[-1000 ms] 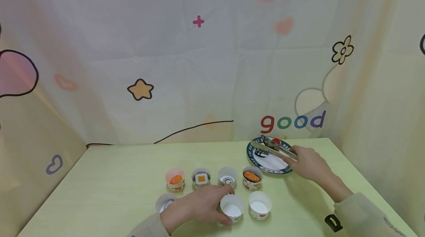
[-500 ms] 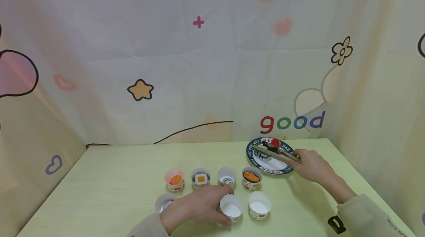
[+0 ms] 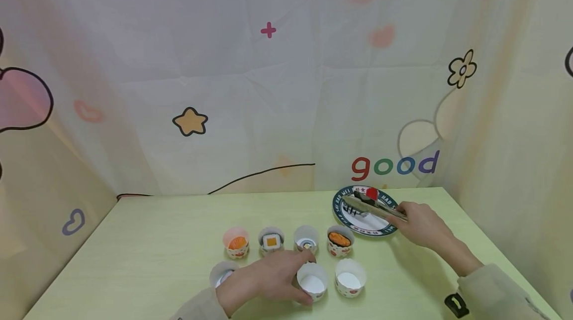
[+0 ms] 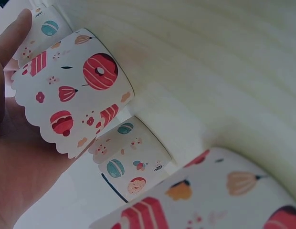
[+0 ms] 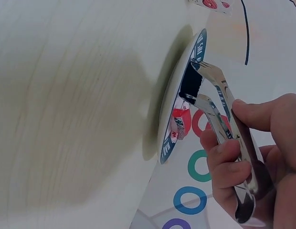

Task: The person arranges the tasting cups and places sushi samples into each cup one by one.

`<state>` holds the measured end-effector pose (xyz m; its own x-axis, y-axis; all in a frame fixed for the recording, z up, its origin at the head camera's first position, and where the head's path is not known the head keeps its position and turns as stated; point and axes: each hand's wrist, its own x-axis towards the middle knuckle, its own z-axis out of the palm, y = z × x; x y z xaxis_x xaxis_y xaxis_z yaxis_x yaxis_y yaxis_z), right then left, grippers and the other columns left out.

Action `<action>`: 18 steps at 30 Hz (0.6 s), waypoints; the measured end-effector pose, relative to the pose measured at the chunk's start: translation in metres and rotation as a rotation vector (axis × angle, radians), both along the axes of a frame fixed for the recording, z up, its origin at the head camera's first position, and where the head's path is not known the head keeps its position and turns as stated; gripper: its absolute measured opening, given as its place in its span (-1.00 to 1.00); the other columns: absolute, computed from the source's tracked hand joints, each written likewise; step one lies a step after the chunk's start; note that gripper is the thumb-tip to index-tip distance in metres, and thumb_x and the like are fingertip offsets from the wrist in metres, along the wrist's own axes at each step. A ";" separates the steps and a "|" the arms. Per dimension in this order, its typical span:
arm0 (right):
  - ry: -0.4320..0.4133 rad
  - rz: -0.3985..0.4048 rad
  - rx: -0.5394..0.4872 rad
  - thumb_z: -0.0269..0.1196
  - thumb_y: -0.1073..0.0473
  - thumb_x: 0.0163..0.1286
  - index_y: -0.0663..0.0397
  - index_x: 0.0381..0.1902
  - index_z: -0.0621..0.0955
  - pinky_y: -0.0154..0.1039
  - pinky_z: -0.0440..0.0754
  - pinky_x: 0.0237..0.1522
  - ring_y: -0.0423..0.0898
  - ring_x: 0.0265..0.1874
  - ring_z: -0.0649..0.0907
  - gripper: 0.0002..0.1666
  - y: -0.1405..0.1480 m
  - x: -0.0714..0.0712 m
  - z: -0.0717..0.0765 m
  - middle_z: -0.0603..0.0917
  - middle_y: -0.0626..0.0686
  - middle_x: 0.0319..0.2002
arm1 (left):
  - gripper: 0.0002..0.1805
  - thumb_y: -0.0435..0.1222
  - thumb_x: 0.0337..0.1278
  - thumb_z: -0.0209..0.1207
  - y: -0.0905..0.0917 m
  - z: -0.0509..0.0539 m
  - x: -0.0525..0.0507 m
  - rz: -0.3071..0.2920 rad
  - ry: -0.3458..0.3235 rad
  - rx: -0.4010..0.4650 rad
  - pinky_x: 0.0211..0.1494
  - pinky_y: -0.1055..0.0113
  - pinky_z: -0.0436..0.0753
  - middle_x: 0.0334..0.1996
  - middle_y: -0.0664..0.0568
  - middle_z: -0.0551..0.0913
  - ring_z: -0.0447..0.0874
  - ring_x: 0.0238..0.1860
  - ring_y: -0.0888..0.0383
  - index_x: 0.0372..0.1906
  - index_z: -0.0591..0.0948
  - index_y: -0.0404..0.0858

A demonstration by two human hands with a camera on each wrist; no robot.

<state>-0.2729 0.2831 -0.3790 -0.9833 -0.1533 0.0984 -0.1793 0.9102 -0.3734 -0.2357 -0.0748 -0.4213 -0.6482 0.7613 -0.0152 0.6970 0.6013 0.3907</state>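
My left hand (image 3: 275,275) holds a white paper baking cup (image 3: 312,282) in the front row, thumb on its near side and fingers on the far side. In the left wrist view the cup's dessert-printed wall (image 4: 74,93) stands before the palm. To the right, my right hand (image 3: 423,223) grips metal tongs (image 5: 224,102) over the blue-rimmed plate (image 3: 364,231). Between the tongs' tips sits a small black piece (image 5: 191,82), its kind unclear. A red-and-white item (image 5: 180,123) shows beside it at the plate.
The back row has cups with an orange piece (image 3: 237,243), a white square with a yellow centre (image 3: 271,242), a small round piece (image 3: 307,244) and orange-topped sushi (image 3: 339,239). Another white cup (image 3: 350,278) stands right of the held one; one cup (image 3: 223,272) sits by the left wrist.
The right hand has shifted slightly right and down, and the tongs' arms have come closer together around the black piece. The left hand and its cup have stayed still.
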 end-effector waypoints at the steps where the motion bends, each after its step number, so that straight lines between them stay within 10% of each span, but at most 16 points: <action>1: 0.001 0.003 -0.007 0.33 0.05 0.44 0.37 -0.15 0.63 -0.18 0.39 -0.51 -0.06 -0.52 0.48 -0.60 0.001 0.001 0.000 0.53 0.02 -0.49 | -0.31 0.10 0.02 0.51 0.000 0.000 0.000 0.000 -0.001 -0.001 -0.06 0.43 0.53 -0.10 0.25 0.62 0.53 -0.16 0.37 0.19 0.48 -0.03; 18: 0.041 0.042 -0.013 0.33 0.05 0.45 0.33 -0.18 0.64 -0.17 0.36 -0.49 -0.08 -0.52 0.47 -0.64 0.003 0.014 0.007 0.53 -0.03 -0.49 | -0.32 0.08 0.04 0.51 0.001 0.000 0.000 -0.006 -0.008 0.006 -0.06 0.44 0.53 -0.11 0.25 0.62 0.53 -0.17 0.38 0.19 0.49 -0.06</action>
